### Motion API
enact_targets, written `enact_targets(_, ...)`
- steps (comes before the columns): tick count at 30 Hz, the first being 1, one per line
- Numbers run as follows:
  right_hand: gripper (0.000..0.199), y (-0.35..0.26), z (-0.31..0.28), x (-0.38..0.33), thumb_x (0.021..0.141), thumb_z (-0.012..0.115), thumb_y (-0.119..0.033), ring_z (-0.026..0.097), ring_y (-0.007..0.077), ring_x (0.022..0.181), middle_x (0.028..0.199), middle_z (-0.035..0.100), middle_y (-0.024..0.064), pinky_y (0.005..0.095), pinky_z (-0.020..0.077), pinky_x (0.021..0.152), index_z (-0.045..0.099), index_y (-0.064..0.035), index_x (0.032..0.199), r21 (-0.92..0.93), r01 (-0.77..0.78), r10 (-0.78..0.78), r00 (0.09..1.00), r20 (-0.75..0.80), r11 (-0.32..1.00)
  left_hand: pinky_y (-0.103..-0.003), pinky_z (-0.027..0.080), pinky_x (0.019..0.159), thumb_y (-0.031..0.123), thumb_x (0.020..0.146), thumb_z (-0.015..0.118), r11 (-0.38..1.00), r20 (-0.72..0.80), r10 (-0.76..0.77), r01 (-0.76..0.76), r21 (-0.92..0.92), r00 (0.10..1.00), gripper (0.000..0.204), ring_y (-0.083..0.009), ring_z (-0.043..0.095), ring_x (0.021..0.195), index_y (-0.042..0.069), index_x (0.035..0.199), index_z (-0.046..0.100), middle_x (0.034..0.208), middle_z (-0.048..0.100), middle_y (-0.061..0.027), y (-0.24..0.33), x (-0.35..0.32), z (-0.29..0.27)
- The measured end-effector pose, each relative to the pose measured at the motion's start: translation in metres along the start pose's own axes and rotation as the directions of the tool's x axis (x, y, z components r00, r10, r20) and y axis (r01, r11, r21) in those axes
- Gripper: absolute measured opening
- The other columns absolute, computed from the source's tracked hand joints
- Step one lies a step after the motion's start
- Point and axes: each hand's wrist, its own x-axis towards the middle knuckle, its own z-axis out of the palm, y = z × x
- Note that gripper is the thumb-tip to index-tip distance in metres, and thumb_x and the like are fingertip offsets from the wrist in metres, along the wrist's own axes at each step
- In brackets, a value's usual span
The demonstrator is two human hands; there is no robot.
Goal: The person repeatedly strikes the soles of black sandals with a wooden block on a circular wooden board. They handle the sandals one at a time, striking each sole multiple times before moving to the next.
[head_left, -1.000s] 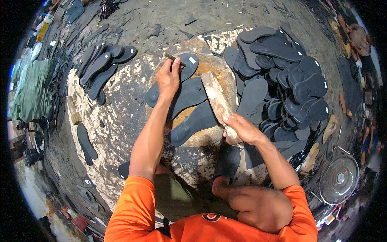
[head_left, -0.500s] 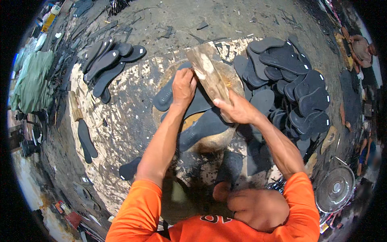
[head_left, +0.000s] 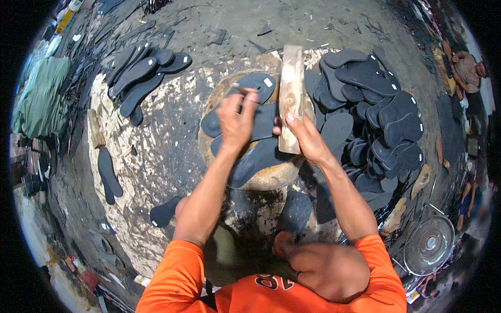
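Note:
My right hand [head_left: 309, 140] is closed round the lower end of a pale wooden bat [head_left: 291, 94], which stands nearly straight up the picture. Left of it, my left hand [head_left: 236, 119] is closed, with a small dark thing [head_left: 239, 89] showing at its fingertips; motion smears it and I cannot make out its kind. Beneath both hands lies a round wooden block [head_left: 261, 183]. Several black shoe soles rest on it: one with a white label [head_left: 255, 83] at the far side, a middle sole [head_left: 265, 121] partly hidden by my left hand, and a near sole [head_left: 255, 161].
A large heap of black soles [head_left: 399, 112] lies on the right, a smaller pile [head_left: 138, 75] at the far left. A wooden piece [head_left: 96, 130] and a sole pair [head_left: 108, 175] lie left. A round metal fan guard [head_left: 429, 245] stands at right. Another person [head_left: 468, 70] sits far right.
The wooden bat has swung from a slant to nearly upright and moved right, away from my left hand. My left hand has shifted slightly nearer, uncovering the labelled sole.

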Motion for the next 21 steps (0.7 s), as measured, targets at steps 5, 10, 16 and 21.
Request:
enact_targets(5,0.041,0.012,0.028,0.005,0.107,0.054,-0.036,0.064,0.0154,0.093,0.098,0.066,0.0083,0.0315,0.0525,0.082,0.057,0.0023,0.121,-0.147,0.066,-0.078,0.994,-0.079,0.987,-0.028,0.051,0.072,0.028,0.103,0.064,0.685,0.078,-0.543,0.494,-0.536,0.836,0.026,-0.009,0.063,0.078,0.003,0.101,0.071,0.09,0.071,-0.0056,0.006,-0.044,0.005)
enact_targets(10,0.038,0.03,0.015,-0.007,0.106,0.056,-0.034,0.065,0.0181,0.087,0.095,0.066,0.0104,0.0336,0.0525,0.077,0.056,0.0023,0.118,-0.31,0.021,-0.026,1.0,-0.013,0.951,-0.027,0.054,0.069,0.031,0.106,0.059,0.885,-0.17,-0.446,0.404,-0.232,0.879,0.03,-0.0118,0.068,0.074,0.003,0.109,0.071,0.084,0.074,-0.0071,-0.053,-0.003,-0.064)
enact_targets(16,0.047,0.001,0.017,-0.018,0.106,0.055,-0.04,0.067,0.0158,0.082,0.097,0.066,0.0099,0.0311,0.0555,0.073,0.053,0.0016,0.127,-0.179,-0.096,0.115,0.988,0.099,0.979,-0.031,0.055,0.069,0.028,0.104,0.06,0.928,-0.13,-0.355,0.365,0.071,0.926,0.027,-0.0141,0.072,0.074,0.004,0.107,0.072,0.083,0.075,-0.009,-0.049,-0.005,-0.069)
enact_targets(21,0.045,-0.104,0.04,-0.031,0.106,0.056,-0.039,0.068,0.0162,0.079,0.096,0.069,0.0114,0.0306,0.0558,0.073,0.058,0.0026,0.121,-0.237,0.066,-0.037,0.991,0.125,0.969,-0.036,0.053,0.07,0.025,0.102,0.062,0.947,-0.13,-0.227,0.25,0.201,0.965,0.024,-0.0231,0.071,0.074,0.002,0.1,0.07,0.082,0.072,-0.0117,-0.051,-0.008,-0.072)
